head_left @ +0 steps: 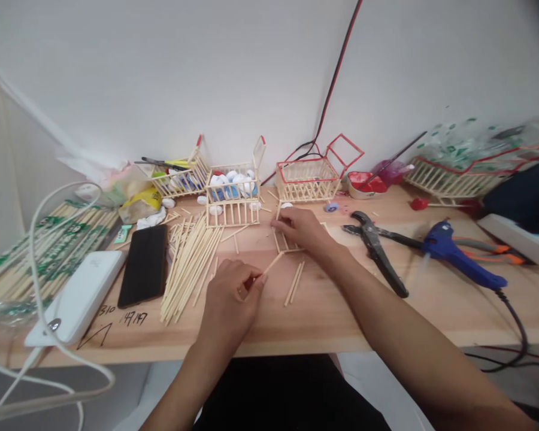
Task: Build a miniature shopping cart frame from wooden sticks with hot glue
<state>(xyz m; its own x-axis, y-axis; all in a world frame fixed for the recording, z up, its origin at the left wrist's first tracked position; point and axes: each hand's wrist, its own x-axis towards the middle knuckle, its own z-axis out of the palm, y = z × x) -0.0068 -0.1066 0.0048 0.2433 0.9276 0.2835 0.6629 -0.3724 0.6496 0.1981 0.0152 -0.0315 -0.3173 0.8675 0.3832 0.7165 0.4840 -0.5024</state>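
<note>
My left hand (pixel 231 296) pinches a short wooden stick (pixel 273 263) between thumb and fingertips, its far end at the near corner of a small stick frame (pixel 290 245). Closed on the upper left side of that frame is my right hand (pixel 308 230), which hides part of it. Two loose cut sticks (pixel 294 284) lie just in front of the frame. Left of my left hand spreads a pile of thin wooden sticks (pixel 191 263). Behind my hands stands a stick-built cart (pixel 232 212) filled with white and blue bottle caps.
Along the wall are a red-rimmed cart (pixel 308 190), another filled cart (pixel 179 182) and a tub of red paint (pixel 367 185). A cutter (pixel 379 254) and blue glue gun (pixel 462 254) lie right. A phone (pixel 142 266), white power bank (pixel 78 293) and packaged chopsticks (pixel 49 245) lie left.
</note>
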